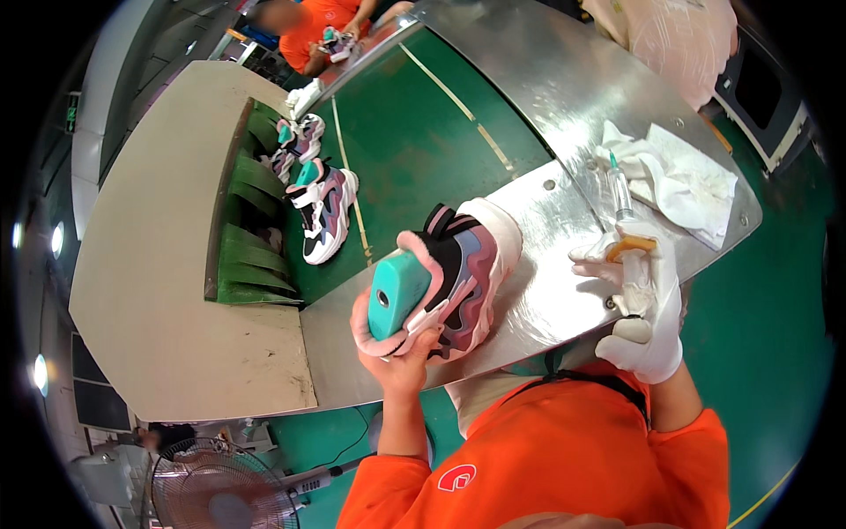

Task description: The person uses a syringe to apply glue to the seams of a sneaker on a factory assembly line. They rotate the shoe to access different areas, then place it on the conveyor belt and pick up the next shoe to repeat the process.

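My left hand (401, 368), bare, grips a pink, purple, black and white sneaker (467, 295) around its heel and collar. A teal shoe last (401, 286) fills the sneaker's opening, with a dark round hole in its top. The sneaker is tilted above the metal table edge, its white toe pointing away to the right. In a white glove, my right hand (656, 331) is closed around a clear syringe (620, 192). The syringe has a green needle tip pointing away from me and an orange-brown finger flange. It is apart from the sneaker, to its right.
A green conveyor belt (414, 115) carries more sneakers (330, 212) beside a cover with green flaps (251, 238). Crumpled white cloth (674, 181) lies on the metal table (551, 291). Across the belt, a co-worker in orange (317, 26) handles a shoe. A fan (220, 489) stands lower left.
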Demonstrator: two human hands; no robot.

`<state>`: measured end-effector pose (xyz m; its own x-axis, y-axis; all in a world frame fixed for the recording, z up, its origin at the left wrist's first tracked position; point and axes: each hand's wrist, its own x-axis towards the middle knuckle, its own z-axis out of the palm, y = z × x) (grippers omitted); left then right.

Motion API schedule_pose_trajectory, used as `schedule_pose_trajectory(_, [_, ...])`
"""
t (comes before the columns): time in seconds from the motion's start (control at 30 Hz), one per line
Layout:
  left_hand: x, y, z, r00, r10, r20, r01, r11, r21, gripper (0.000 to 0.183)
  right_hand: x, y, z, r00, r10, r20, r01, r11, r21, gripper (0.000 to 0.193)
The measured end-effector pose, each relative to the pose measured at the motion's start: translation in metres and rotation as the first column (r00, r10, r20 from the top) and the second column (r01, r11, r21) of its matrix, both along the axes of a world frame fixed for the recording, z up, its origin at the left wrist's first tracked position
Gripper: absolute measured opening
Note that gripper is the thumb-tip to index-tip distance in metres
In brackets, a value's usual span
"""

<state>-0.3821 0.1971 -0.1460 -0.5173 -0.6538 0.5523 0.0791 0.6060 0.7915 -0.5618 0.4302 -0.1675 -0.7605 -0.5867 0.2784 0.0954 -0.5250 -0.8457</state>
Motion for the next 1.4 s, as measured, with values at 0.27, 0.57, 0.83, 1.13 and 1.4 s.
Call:
schedule_pose_trajectory(0.27, [0.012,0.016,0.012,0.987,-0.008,-0.160,0.011,1.000,0.017,0.074,0.016,-0.016,0.027,0.995,0.015,0.097,-0.008,0.998,-0.067,0.103])
schedule_pose_trajectory(0.57, [-0.005,0.051,0.025,0.945,-0.028,-0.325,0.154,0.917,0.369,0.077,0.028,-0.041,0.055,0.983,0.117,0.142,-0.036,0.879,-0.475,0.089])
schedule_pose_trajectory(0.83, [-0.002,0.053,0.004,0.986,0.040,-0.161,-0.031,0.998,0.061,0.071,0.033,-0.076,0.060,0.981,0.162,0.105,-0.088,0.860,-0.502,0.083])
schedule_pose_trajectory(1.13, [-0.013,0.055,0.009,0.973,0.024,-0.231,0.027,0.977,0.213,0.064,0.016,-0.046,0.048,0.974,0.087,0.210,-0.020,0.954,-0.299,0.078])
schedule_pose_trajectory(1.4, [-0.024,0.047,0.027,0.966,-0.015,-0.258,0.109,0.930,0.352,0.061,-0.012,-0.011,0.021,0.945,-0.085,-0.314,0.257,0.788,0.560,0.084])
